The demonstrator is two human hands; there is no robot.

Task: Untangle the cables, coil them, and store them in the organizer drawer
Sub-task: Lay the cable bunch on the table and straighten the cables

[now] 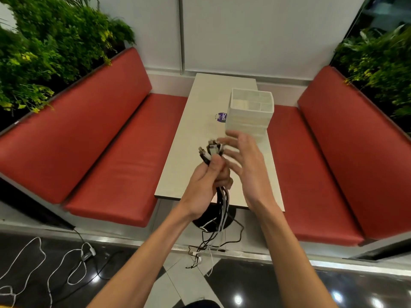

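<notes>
The left hand (206, 181) is closed in a fist round a bundle of black and white cables (223, 203). It grips them just below the plugs (211, 150), which fan out at the fist's 12 o'clock. The right hand (246, 165) sits at the fist's 2 o'clock, open with its fingers spread and holding nothing. Its fingertips are close to the plugs, but I cannot tell whether they touch one. Below the fist the cables hang past the edge of the table (195, 138) toward 6 o'clock and end in a loose snarl near the floor.

The step in hand looks like picking one plug out of the bunch to free a single cable.

- **Pick:** pinch one plug between the right thumb and forefinger.
- **Ease:** slacken the left fist only enough for that one cable to slide.
- **Draw:** pull it slowly up toward 1 o'clock while watching the snarl at 6 o'clock.
- **Stop:** if the whole snarl rises with it, stop and shake the bundle loose, since a hard tug probably tightens any knot.

The left hand should hold the rest so nothing drops.

The organizer (249, 114) stands on the table at 12 o'clock from the hands. Its drawers seem pushed in, so one needs opening before anything is stored. More cords (55, 263) lie on the floor at 8 o'clock.
</notes>
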